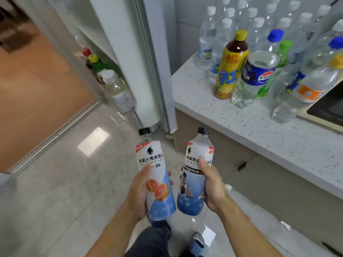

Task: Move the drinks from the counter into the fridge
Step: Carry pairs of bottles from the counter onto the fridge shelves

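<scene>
My left hand (138, 196) grips a white and blue bottle with a grapefruit picture (156, 167) and a black cap. My right hand (213, 186) grips a second black-capped electrolyte bottle (194, 175) with a blue label. Both bottles are upright over the floor, in front of the fridge. The open fridge door (118, 52) is ahead at upper left; its door shelf holds several bottles (118, 89). On the speckled counter (232, 123) at right stand several drinks, among them a yellow tea bottle (231, 65) and a Pepsi-labelled bottle (254, 78).
A dark appliance with a cream rim (326, 108) sits at the counter's right edge. Grey cabinet fronts (259, 179) run below the counter. Glossy tiled floor (65, 191) lies to the left, with a sliding-door track (55, 134) and a wooden floor beyond it.
</scene>
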`<state>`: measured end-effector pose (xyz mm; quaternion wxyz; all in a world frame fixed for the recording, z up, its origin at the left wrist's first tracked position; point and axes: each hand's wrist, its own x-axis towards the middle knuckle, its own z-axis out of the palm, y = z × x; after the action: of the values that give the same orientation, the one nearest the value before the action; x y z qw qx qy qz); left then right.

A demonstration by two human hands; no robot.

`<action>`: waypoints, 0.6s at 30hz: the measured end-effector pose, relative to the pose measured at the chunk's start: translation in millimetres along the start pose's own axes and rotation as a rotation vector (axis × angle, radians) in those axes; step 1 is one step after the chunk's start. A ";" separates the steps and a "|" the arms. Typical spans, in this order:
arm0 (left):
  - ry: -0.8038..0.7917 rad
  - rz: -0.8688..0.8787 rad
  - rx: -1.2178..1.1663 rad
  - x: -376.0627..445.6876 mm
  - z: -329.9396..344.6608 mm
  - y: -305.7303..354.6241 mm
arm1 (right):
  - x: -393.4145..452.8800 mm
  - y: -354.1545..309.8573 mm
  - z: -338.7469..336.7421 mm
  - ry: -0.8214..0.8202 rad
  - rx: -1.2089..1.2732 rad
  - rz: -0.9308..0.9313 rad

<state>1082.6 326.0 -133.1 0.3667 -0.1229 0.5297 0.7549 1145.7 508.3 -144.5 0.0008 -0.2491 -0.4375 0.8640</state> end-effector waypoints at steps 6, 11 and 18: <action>0.154 0.054 -0.138 -37.8 -66.3 19.8 | 15.5 38.6 74.1 -0.173 -0.133 0.126; 0.251 0.141 -0.183 -62.0 -138.7 44.9 | 33.5 80.1 149.2 -0.274 -0.210 0.209; 0.378 0.193 -0.277 -82.4 -258.6 93.8 | 62.7 136.7 272.9 -0.335 -0.313 0.240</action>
<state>1023.8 45.1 -124.9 0.1671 -0.2598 0.4898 0.8153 1002.7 231.4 -140.2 -0.2126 -0.1496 -0.5272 0.8090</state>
